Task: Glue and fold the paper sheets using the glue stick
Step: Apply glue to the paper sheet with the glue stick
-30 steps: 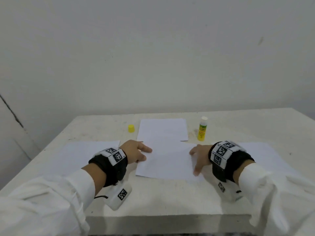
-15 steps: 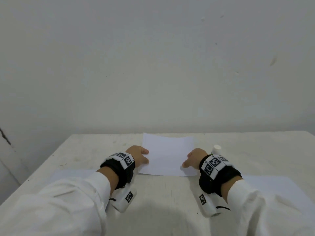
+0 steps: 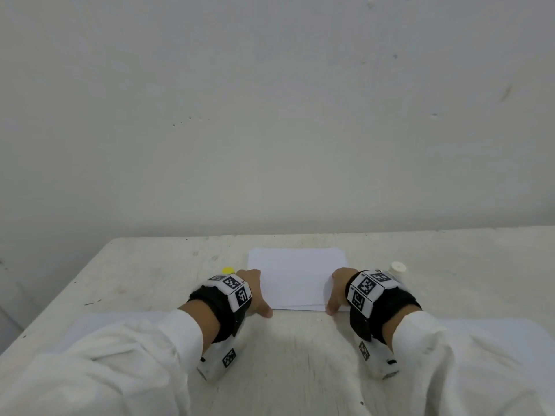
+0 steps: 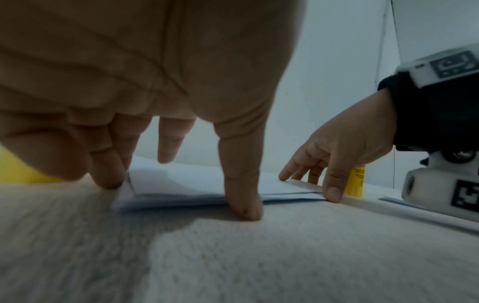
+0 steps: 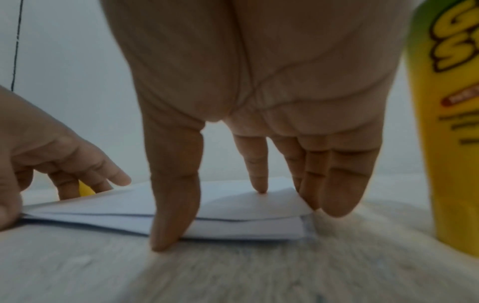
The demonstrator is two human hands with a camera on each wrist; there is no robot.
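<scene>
A folded stack of white paper (image 3: 297,277) lies flat on the table, its layers showing at the near edge (image 5: 233,221). My left hand (image 3: 259,292) rests at its left side with straight fingers on the left edge (image 4: 108,176) and the thumb tip down at the near edge. At the right side, my right hand (image 3: 335,291) has its thumb (image 5: 176,205) at the near edge and its fingertips on the right edge. The uncapped yellow glue stick (image 3: 398,267) (image 5: 448,123) stands upright just right of my right hand. Its yellow cap (image 3: 228,270) lies left of my left hand.
More white sheets lie flat on the white table (image 3: 300,355), one at the left (image 3: 99,321) partly under my sleeve and one at the right (image 3: 495,328). A pale wall rises right behind the table's far edge.
The near part of the paper has been folded away onto the far part. Both hands have moved forward to the sides of the folded stack. The head view has tilted up.
</scene>
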